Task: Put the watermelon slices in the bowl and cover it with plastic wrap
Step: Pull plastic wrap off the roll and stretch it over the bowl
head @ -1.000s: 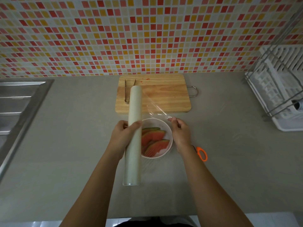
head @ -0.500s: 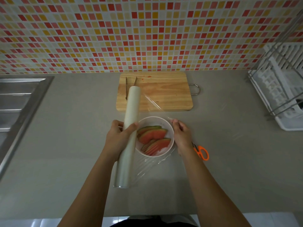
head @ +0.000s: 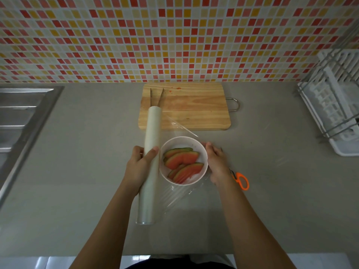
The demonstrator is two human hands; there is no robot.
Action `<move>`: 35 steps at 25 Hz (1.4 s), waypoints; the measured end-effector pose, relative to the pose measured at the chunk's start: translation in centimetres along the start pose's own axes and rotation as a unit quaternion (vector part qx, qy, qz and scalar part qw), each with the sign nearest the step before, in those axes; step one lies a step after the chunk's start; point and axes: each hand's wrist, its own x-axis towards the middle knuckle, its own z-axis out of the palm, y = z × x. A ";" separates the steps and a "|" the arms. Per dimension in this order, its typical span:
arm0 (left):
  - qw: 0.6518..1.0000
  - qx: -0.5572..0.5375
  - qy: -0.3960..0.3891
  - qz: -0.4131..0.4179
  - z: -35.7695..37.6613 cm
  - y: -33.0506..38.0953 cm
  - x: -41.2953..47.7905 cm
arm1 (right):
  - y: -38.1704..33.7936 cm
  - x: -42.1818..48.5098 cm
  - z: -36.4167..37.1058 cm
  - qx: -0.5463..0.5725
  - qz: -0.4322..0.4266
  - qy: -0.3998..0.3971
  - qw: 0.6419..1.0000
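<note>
A white bowl (head: 202, 148) stands on the grey counter and holds several watermelon slices (head: 182, 162). My left hand (head: 139, 167) grips a long roll of plastic wrap (head: 152, 136) just left of the bowl, the roll pointing away from me. A clear sheet of wrap (head: 180, 195) stretches from the roll across the bowl. My right hand (head: 217, 164) is at the bowl's right rim, with its fingers curled on the edge of the sheet.
A wooden cutting board (head: 194, 107) with metal tongs (head: 156, 97) lies behind the bowl. Orange scissors (head: 241, 180) lie right of my right wrist. A sink (head: 21, 117) is at the left, a white dish rack (head: 334, 101) at the right.
The roll has moved a little to the left, away from the bowl, and the sheet has been drawn further over the bowl. My right hand has lowered to the bowl's right rim.
</note>
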 end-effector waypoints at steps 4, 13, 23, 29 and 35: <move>0.999 -0.019 -0.028 -0.005 -0.1 0.1 0.0 | -0.2 -0.5 0.7 0.029 0.075 -0.004 0.997; 0.999 -0.012 -0.030 0.005 0.0 0.0 0.4 | 0.0 -0.7 1.8 0.270 0.057 0.076 0.958; 1.000 -0.002 -0.013 0.009 0.4 0.1 0.2 | 1.2 -0.8 1.6 0.083 -0.110 -0.051 0.989; 0.999 0.026 -0.016 -0.022 0.0 -0.2 0.3 | 1.0 0.0 1.2 0.016 -0.135 -0.005 0.991; 0.996 -0.050 -0.056 -0.057 0.2 -1.4 -0.4 | 0.9 -0.1 1.1 -0.068 -0.095 0.041 0.992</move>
